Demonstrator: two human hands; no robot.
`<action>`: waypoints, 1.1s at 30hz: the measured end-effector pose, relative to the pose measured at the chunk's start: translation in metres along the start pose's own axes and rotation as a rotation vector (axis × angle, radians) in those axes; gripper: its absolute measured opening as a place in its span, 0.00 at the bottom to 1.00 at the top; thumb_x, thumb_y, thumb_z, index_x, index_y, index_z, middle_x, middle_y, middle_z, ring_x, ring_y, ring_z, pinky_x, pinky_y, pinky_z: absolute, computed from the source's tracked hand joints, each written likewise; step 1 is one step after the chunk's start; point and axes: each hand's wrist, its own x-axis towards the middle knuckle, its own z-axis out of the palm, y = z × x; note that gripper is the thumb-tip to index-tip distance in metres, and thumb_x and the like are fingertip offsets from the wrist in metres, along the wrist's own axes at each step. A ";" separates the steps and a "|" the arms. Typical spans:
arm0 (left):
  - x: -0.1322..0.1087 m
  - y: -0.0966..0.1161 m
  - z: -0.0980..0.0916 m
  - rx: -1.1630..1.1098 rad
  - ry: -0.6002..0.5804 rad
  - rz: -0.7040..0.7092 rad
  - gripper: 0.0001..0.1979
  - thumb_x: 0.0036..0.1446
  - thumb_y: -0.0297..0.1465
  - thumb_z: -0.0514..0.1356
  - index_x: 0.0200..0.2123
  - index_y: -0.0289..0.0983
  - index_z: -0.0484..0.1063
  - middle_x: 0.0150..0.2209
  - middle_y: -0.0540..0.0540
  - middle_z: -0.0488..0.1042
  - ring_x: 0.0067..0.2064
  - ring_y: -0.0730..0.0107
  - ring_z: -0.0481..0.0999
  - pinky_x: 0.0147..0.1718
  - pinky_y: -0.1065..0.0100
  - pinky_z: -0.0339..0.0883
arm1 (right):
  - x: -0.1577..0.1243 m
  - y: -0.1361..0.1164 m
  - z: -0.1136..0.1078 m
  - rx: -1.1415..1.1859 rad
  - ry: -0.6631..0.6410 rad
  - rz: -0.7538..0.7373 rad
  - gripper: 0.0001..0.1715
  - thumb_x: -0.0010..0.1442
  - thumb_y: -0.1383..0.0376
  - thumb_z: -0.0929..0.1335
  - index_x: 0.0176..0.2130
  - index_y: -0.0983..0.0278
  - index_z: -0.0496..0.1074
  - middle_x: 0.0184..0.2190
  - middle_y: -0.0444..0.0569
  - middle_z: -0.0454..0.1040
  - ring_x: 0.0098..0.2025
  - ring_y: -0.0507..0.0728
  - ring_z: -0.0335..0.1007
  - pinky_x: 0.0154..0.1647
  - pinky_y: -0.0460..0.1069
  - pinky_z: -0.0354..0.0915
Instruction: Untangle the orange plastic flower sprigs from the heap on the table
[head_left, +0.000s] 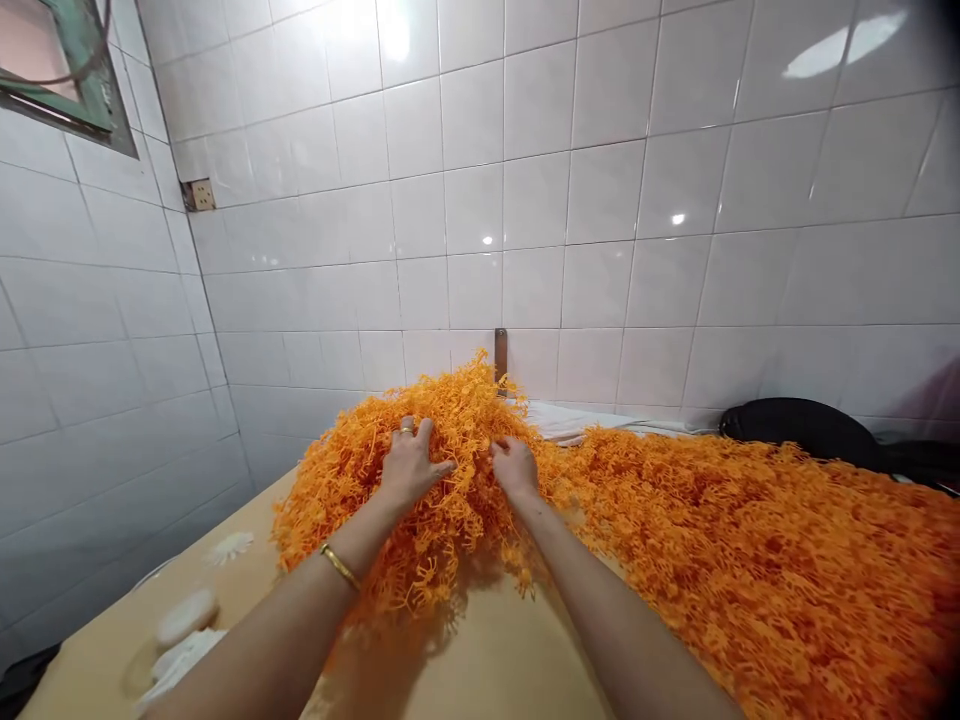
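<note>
A tall heap of orange, branching, spidery plastic-looking pieces (330,490) rises at the centre-left of the tan tabletop (517,640). My left hand (409,462) lies against the front of this heap, thumb and fingers spread, some fingertips sunk among the strands. It wears a ring, and a gold bangle circles the wrist. At the heap's right side my right hand (515,468) has its fingers curled together against the strands, pinching at them. Exactly which strands are between those fingertips is hidden. Several loose strands hang from the heap's lower front edge.
A broad layer of the same orange pieces (750,530) covers the right side. At the back lie a white cloth (570,420) and a black rounded object (799,425). White items (187,615) sit at the front left. Tiled walls (525,200) close off the back and left.
</note>
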 end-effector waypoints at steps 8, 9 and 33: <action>0.021 0.020 0.001 0.115 -0.097 -0.116 0.27 0.44 0.40 0.55 0.49 0.43 0.52 0.54 0.38 0.50 0.50 0.49 0.57 0.33 0.61 0.63 | -0.037 0.017 -0.080 0.068 -0.007 -0.113 0.15 0.51 0.58 0.59 0.22 0.64 0.64 0.17 0.42 0.62 0.21 0.50 0.55 0.21 0.44 0.49; 0.023 0.021 0.002 0.118 -0.099 -0.124 0.27 0.44 0.39 0.56 0.48 0.43 0.53 0.54 0.37 0.50 0.50 0.48 0.57 0.32 0.61 0.63 | -0.049 0.017 -0.083 0.076 -0.029 -0.118 0.15 0.51 0.58 0.59 0.21 0.64 0.64 0.16 0.41 0.61 0.20 0.50 0.54 0.20 0.44 0.48; 0.035 -0.003 -0.009 0.025 -0.102 -0.179 0.25 0.46 0.40 0.55 0.50 0.47 0.58 0.56 0.42 0.52 0.50 0.54 0.61 0.37 0.63 0.61 | -0.117 0.043 -0.150 0.238 -0.090 0.112 0.18 0.49 0.51 0.62 0.23 0.63 0.64 0.17 0.41 0.54 0.19 0.49 0.48 0.18 0.45 0.49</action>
